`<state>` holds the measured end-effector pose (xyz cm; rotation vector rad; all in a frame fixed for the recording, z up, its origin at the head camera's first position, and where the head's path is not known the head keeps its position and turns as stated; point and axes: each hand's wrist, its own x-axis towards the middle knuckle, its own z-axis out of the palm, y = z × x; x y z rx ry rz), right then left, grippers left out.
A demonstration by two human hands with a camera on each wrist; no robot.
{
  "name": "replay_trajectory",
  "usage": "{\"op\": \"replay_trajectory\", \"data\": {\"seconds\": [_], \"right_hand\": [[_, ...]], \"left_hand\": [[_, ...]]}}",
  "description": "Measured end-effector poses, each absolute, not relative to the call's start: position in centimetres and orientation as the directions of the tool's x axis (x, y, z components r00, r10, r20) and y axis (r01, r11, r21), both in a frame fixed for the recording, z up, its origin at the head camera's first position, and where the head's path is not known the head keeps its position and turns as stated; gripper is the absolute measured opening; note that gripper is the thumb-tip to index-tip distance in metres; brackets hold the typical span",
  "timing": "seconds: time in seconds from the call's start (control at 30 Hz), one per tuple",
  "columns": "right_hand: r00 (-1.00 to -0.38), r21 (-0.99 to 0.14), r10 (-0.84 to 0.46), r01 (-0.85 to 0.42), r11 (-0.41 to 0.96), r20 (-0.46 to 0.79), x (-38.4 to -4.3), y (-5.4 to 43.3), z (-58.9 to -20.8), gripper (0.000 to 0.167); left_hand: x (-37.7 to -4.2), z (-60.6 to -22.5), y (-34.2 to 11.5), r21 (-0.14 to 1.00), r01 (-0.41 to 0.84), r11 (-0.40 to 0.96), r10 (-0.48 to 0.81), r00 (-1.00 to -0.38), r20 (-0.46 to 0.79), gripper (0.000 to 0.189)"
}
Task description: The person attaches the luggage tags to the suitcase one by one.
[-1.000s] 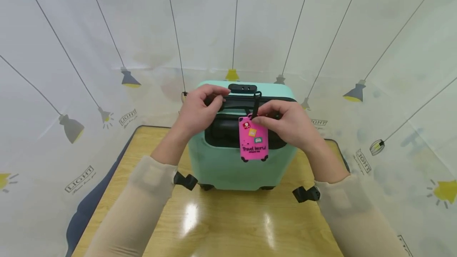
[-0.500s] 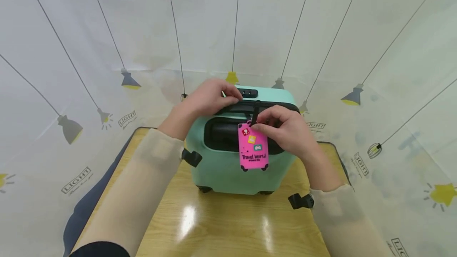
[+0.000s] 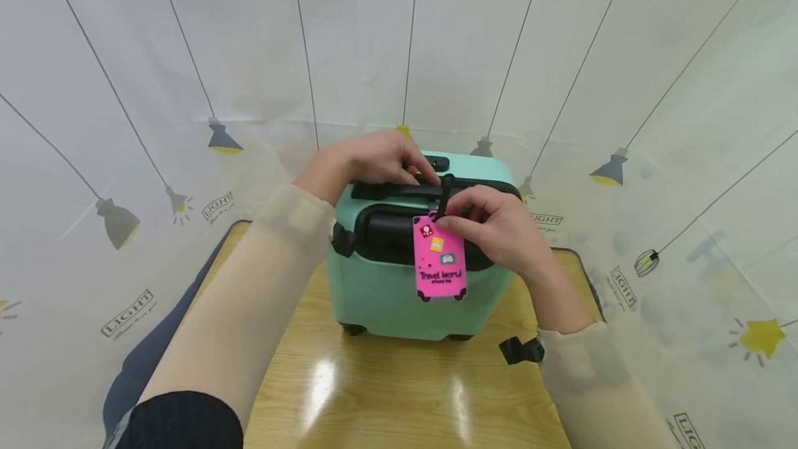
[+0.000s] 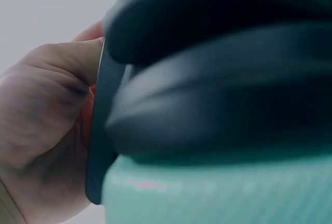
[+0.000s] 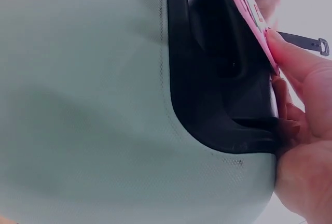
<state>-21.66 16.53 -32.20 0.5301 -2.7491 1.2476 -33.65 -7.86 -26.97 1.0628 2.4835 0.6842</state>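
By the right grip, the black strap is pinched between thumb and fingers, just above the pink tag, which is hung upright in front of the dark recess of the suitcase. A buckle at the strap's end is seen projecting past the thumb. By the left grip, the black handle appears to be touched, with a fingertip placed just beside the strap; whether anything is clamped there cannot be told. If the pinch is loosened too soon, the tag could be dropped onto the table, because it is not clear that the strap is passed around the handle. The buckle could be missed, since it may be covered by the left fingers. If the strap is pulled hard, the suitcase, upright on the table, might be tilted.
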Motion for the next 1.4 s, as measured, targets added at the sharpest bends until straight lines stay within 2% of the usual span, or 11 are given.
{"op": "replay_trajectory", "data": {"seconds": [0.3,0.57,0.73,0.87,1.03,1.17,1.4], "right_hand": [[-0.937,-0.719,-0.285,-0.34,0.606,0.202,-21.7,16.5,-32.0,0.015],[-0.939,-0.724,-0.282,-0.332,0.605,0.196,-21.5,16.3,-31.8,0.017],[-0.939,-0.721,-0.283,-0.335,0.607,0.197,-21.6,16.3,-31.8,0.017],[-0.941,-0.727,-0.292,-0.322,0.606,0.173,-21.6,16.3,-31.7,0.015],[-0.934,-0.746,-0.32,-0.327,0.581,0.159,-21.4,16.4,-31.6,0.014],[-0.919,-0.766,-0.347,-0.359,0.534,0.189,-21.2,16.6,-31.7,0.016],[-0.901,-0.777,-0.348,-0.408,0.48,0.258,-20.7,16.7,-31.7,0.013]], "left_hand": [[-33.6,-26.9,-7.7,0.552,0.583,0.596,0.748,-0.652,-0.119,0.017],[-33.2,-25.9,-7.2,0.506,0.573,0.645,0.736,-0.644,-0.209,0.009],[-33.1,-25.9,-7.3,0.504,0.568,0.651,0.731,-0.648,-0.215,0.007],[-32.9,-26.7,-7.8,0.52,0.578,0.629,0.736,-0.657,-0.159,0.01],[-32.4,-28.3,-8.6,0.587,0.561,0.584,0.713,-0.7,-0.042,0.019],[-31.9,-29.2,-8.9,0.642,0.548,0.536,0.685,-0.727,0.048,0.023],[-30.7,-29.5,-9.1,0.658,0.56,0.504,0.659,-0.741,0.125,0.023]]}}
